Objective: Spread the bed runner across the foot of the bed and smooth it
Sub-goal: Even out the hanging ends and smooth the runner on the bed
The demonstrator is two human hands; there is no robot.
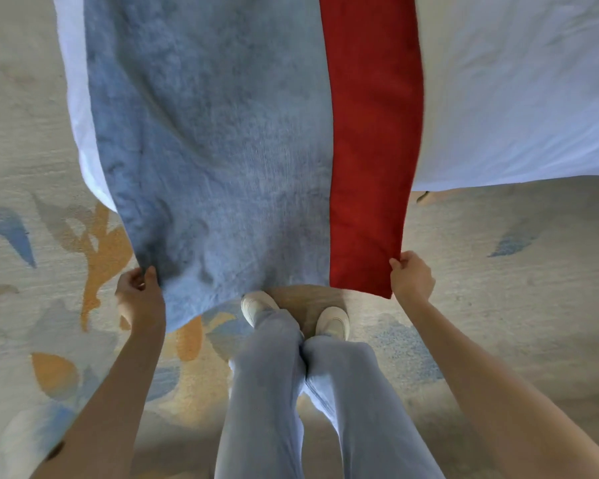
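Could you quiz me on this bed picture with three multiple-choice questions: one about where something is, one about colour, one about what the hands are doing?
1. Where does the red stripe run on the bed runner?
A. along its right edge
B. along its left edge
C. down its middle

2. What colour is the runner's wide part?
A. green
B. blue
C. black

3. What are the hands doing?
A. resting on the bed
B. hanging free
C. each gripping a near corner

Answers: 1 A, the red lies beside the right hand. 2 B, it looks pale blue. 3 C, the left hand and right hand pinch the corners.
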